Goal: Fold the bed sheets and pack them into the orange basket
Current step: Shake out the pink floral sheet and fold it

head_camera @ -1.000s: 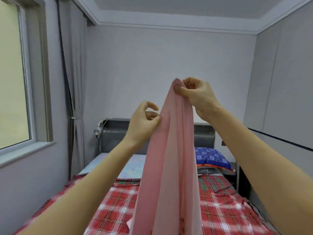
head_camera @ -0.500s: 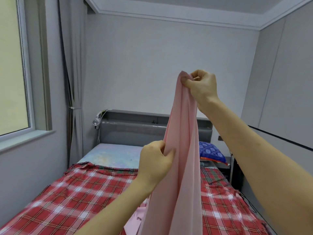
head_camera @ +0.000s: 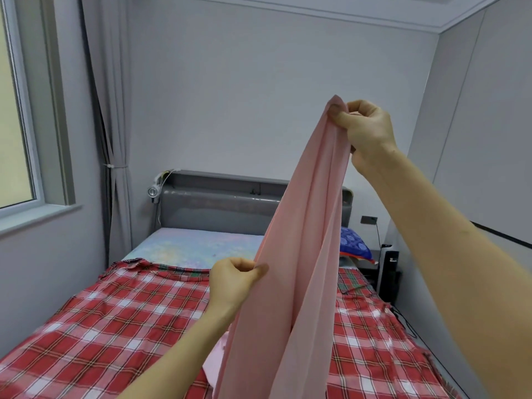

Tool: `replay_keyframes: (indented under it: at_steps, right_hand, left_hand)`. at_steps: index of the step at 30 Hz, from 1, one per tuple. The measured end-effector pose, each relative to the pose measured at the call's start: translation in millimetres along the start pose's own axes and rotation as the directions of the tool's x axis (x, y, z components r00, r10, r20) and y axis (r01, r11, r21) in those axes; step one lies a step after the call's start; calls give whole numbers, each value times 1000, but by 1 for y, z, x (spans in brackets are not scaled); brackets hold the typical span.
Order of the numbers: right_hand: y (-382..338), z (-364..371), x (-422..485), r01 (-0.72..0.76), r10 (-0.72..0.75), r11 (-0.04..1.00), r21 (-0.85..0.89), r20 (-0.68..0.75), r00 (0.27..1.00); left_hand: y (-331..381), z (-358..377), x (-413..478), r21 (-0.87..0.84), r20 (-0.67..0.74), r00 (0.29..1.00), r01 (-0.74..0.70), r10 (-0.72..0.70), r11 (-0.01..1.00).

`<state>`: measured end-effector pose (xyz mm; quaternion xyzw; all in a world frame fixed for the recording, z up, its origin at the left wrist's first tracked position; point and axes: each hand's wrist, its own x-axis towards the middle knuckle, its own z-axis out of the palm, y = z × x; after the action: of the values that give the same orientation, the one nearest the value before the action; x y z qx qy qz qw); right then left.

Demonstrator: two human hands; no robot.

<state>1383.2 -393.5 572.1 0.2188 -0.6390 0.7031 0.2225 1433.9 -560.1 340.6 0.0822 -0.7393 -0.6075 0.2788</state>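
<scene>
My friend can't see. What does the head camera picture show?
Two hands hold up a long pink sheet over a bed: the right hand pinches its top, the left hand grips its edge lower down. A red checked sheet covers the bed below.

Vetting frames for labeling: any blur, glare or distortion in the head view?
Head view: soft, even light, no hard shadows; window washed out pale yellow, no glare elsewhere; wide-angle bends vertical lines near the left edge; plaid sheet smears toward the lower left corner; pink sheet, left hand and right hand reasonably sharp.
</scene>
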Motion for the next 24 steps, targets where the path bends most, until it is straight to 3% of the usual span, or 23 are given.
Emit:
replay_keyframes:
  at_steps: [4, 11, 15, 17, 20, 22, 24]
  right_hand:
    - [11, -17, 2, -47, 48, 998, 31, -6, 999]
    - [14, -37, 9, -44, 46, 999, 31, -60, 997]
    - [17, -43, 15, -11, 10, 1000, -16, -87, 996]
    - [22, -52, 21, 22, -36, 994, -108, -129, 991]
    - [49, -89, 32, -27, -77, 915, -403, -239, 968]
    - [83, -123, 32, -157, -1, 831, -534, -284, 959]
    - [120, -151, 15, -323, 179, 703, -633, -282, 943]
  left_hand:
    - [-21, 4, 10, 13, 11, 998, 63, -63, 998]
    - [-49, 32, -6, 235, 104, 946, -324, 308, 916]
    - [-53, 49, -12, 243, 61, 946, -323, 318, 915]
    - [-47, 49, -7, 156, 9, 976, -218, 219, 964]
    - [-29, 34, 11, 40, 44, 994, -98, 96, 994]
    - [-14, 17, 23, -35, 135, 986, -93, 97, 995]
    - [2, 3, 31, -48, 239, 961, -131, 138, 990]
